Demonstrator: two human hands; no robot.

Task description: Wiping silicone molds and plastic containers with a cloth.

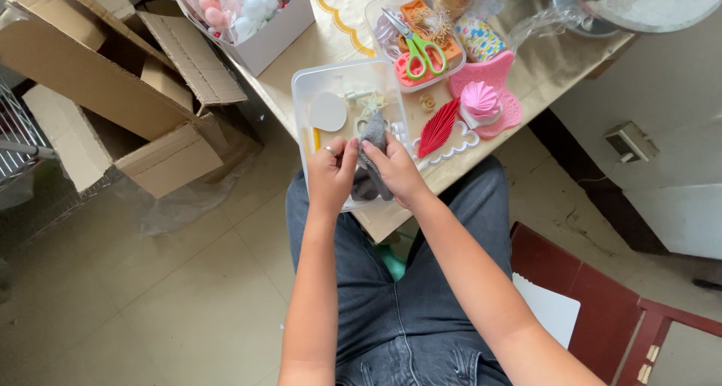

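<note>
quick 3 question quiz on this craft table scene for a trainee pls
1. True or false: both hands hold the grey cloth.
2. Which hand wears a ring? A) left hand B) right hand
3. What colour are the scissors' handles?

Key: 1 true. 2 A. 3 green.

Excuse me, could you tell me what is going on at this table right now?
A seated person holds a grey piece of cloth with both hands: the left hand and right hand pinch it over a clear plastic tray at the table edge. Beside the tray lie a red leaf-shaped piece and a pink mould. Green-handled scissors rest in a second clear container behind. Open cardboard boxes sit on the floor.
</note>
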